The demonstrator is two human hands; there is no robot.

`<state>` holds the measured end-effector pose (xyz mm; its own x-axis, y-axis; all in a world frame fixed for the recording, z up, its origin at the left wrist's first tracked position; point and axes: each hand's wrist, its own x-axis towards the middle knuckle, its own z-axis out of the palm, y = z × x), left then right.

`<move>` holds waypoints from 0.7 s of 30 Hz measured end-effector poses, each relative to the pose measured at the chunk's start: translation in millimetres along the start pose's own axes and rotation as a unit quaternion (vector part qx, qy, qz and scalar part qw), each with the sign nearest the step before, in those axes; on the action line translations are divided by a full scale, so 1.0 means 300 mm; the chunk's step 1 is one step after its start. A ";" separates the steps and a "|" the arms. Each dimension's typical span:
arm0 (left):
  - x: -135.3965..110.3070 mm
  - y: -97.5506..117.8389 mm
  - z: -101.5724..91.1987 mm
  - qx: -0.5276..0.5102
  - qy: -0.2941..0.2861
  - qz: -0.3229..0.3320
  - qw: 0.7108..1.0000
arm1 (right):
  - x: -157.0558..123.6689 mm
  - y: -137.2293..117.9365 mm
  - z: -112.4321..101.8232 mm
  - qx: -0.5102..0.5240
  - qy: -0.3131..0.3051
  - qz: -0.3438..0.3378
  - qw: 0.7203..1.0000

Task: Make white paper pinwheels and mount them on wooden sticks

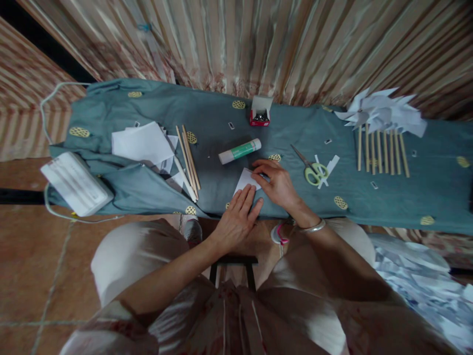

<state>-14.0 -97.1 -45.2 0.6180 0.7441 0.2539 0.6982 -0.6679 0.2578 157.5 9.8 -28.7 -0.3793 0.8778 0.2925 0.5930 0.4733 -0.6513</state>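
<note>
A small folded piece of white paper point(243, 179) lies near the front edge of the cloth-covered table. My left hand point(237, 215) rests flat on its near part, fingers stretched out. At the paper's far right edge my right hand point(276, 186) is closed in a pinch on it; part of the paper is hidden under both hands. Just beyond them lies a green and white glue stick point(240, 151). Scissors with light green handles point(316, 173) lie right of my right hand, on top of white paper strips point(333, 163).
Wooden sticks point(188, 160) and white paper sheets point(142, 143) lie at left, near a white power strip point(77, 183). A small open red box point(260, 117) stands at the back. Paper pinwheels point(384, 112) on sticks lie at right. Cut paper fills a bag point(424, 281) below.
</note>
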 end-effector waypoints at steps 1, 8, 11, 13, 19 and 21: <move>0.001 0.000 -0.001 0.003 -0.002 0.000 1.000 | 0.000 -0.001 0.000 -0.001 0.000 0.000 1.000; 0.001 0.002 -0.002 -0.008 -0.023 -0.010 1.000 | 0.000 -0.002 0.000 -0.005 0.000 -0.003 1.000; 0.001 0.002 -0.002 -0.007 -0.017 -0.009 1.000 | 0.000 -0.001 0.001 -0.006 -0.003 0.000 1.000; 0.001 0.002 -0.002 -0.010 -0.016 -0.009 1.000 | -0.001 -0.001 0.003 -0.008 -0.001 0.001 1.000; 0.001 -0.001 0.000 -0.017 -0.021 -0.012 1.000 | -0.003 -0.003 0.008 -0.010 0.006 -0.007 1.000; 0.002 -0.001 -0.001 -0.008 -0.019 -0.008 1.000 | -0.003 -0.003 0.008 -0.009 0.004 -0.007 1.000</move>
<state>-14.0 -96.6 -44.9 0.6202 0.7546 0.2143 0.7025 -0.6558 0.2763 155.5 8.3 -30.0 -0.3812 0.8719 0.3075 0.5999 0.4863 -0.6353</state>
